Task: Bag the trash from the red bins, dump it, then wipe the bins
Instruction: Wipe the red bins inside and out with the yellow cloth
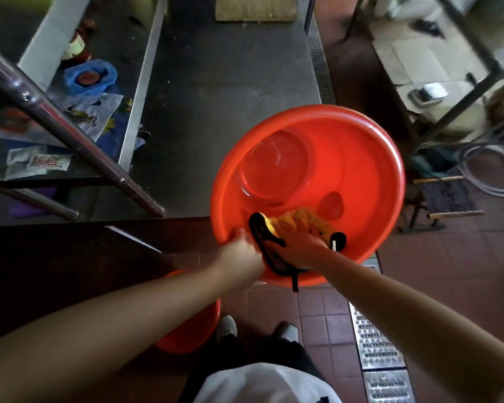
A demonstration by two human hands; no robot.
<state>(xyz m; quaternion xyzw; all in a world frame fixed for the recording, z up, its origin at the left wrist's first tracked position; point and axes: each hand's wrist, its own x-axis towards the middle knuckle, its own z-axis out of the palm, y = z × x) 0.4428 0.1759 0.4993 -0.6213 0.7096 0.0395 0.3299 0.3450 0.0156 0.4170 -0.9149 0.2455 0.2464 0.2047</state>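
Observation:
A large round red bin (358, 158) is tilted toward me above the tiled floor, its inside empty and shiny. My left hand (242, 248) grips its near rim. My right hand (297, 242) presses a yellow cloth (300, 221) with black edging against the inner wall just inside that rim. A black strap hangs down from the cloth over the rim. A second red bin (192, 330) stands on the floor below my left forearm, mostly hidden.
A steel worktable (221, 82) lies ahead, with a lower shelf at left holding a blue bag (90, 78) and papers. A metal drain grate (376, 344) runs along the floor at right. Hoses and a rack (477, 170) crowd the far right.

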